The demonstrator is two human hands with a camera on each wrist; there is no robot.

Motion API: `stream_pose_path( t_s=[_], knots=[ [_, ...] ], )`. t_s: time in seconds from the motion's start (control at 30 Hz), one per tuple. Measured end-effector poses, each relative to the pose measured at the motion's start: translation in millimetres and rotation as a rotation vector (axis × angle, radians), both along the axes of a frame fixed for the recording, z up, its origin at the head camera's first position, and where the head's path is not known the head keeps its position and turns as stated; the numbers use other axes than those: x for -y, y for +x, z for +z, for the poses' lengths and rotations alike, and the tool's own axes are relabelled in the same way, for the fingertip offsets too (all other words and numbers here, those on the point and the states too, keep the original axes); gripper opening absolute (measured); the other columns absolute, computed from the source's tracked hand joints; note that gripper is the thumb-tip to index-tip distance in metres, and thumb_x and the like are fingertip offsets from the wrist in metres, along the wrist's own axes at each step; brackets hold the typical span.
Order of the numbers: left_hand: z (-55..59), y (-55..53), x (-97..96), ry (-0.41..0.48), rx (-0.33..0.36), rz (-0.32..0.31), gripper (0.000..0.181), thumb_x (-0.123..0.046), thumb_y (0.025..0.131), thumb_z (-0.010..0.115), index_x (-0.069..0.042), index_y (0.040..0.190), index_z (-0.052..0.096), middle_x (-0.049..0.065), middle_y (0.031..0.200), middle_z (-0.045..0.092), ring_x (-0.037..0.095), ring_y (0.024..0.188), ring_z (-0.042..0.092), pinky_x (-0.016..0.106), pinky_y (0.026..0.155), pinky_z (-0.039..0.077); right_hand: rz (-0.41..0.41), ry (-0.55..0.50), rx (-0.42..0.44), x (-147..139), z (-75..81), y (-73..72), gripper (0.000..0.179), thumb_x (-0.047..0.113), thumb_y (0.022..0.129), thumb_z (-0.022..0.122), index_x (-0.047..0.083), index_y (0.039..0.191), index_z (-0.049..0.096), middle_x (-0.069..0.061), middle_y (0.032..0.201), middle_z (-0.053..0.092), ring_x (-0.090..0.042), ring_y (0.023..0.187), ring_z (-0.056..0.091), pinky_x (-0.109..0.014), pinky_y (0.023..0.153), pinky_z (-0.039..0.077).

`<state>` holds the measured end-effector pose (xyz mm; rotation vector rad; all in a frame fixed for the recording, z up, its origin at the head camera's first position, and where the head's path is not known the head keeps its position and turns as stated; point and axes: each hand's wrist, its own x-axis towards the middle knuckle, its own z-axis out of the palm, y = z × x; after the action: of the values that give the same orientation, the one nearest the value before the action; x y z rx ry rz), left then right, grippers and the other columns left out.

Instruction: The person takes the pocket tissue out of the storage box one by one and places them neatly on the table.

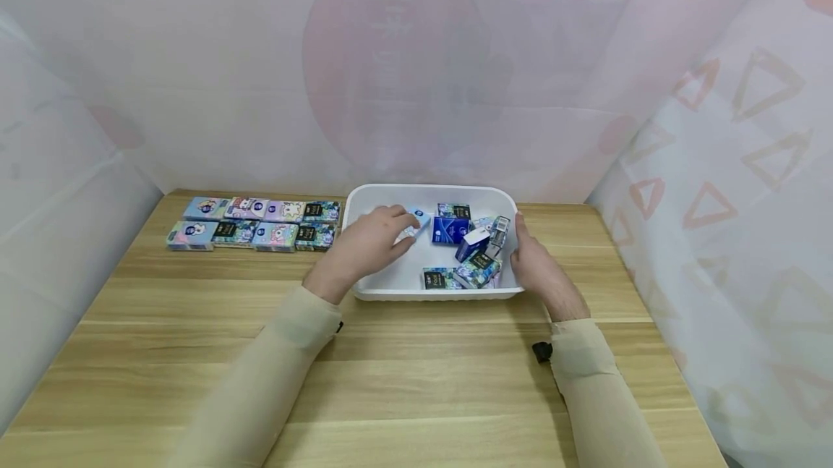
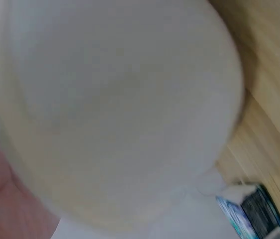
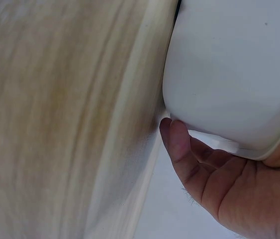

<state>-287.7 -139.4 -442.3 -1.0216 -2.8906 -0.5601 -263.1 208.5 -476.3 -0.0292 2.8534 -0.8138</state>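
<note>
In the head view, a white plastic tray (image 1: 390, 294) stands on the table. My left hand (image 1: 374, 240) reaches over its left side and pinches a light blue tissue pack (image 1: 421, 220) between thumb and fingers; part of the pack is hidden. My right hand (image 1: 536, 262) grips the tray's right edge. In the right wrist view, fingers (image 3: 179, 144) curl under the rim of the tray (image 3: 229, 74). Several tissue packs, among them a dark blue one (image 1: 450, 230) and a floral black one (image 1: 478, 269), lie jumbled in the tray's right half.
Left of the tray, several tissue packs stand in two neat rows, with a light blue pack (image 1: 190, 234) at the near left end and a floral black pack (image 1: 315, 236) at the near right end. Beneath everything is a wooden table (image 1: 390, 381), and fabric walls (image 1: 260, 92) enclose it.
</note>
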Motion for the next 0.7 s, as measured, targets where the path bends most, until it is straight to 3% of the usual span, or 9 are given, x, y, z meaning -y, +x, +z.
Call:
stream_pose_path(
  t_s=[0.43,0.7],
  knots=[
    [-3.3,9.6,-68.4,-0.008,-0.01,-0.081,0.042,-0.028,0.118,0.075,-0.008,0.155,0.073,0.012,0.149,0.078,0.03,0.133,0.079,0.047,0.121,0.065,0.0,0.007,0.005,-1.9,-1.2,-0.8,0.088,0.0,0.114,0.043,0.0,0.186,-0.008,-0.051,0.176,0.036,-0.06,0.142,0.068,-0.067,0.119,0.063],
    [-6.7,15.4,-100.3,-0.008,-0.04,-0.056,0.048,-0.028,0.117,0.076,-0.009,0.16,0.068,0.012,0.153,0.075,0.032,0.142,0.074,0.048,0.126,0.062,0.006,0.008,-0.004,-1.9,-0.5,-0.8,0.088,0.0,0.114,0.043,0.0,0.186,-0.008,-0.05,0.176,0.038,-0.059,0.139,0.07,-0.067,0.118,0.063]
  ],
)
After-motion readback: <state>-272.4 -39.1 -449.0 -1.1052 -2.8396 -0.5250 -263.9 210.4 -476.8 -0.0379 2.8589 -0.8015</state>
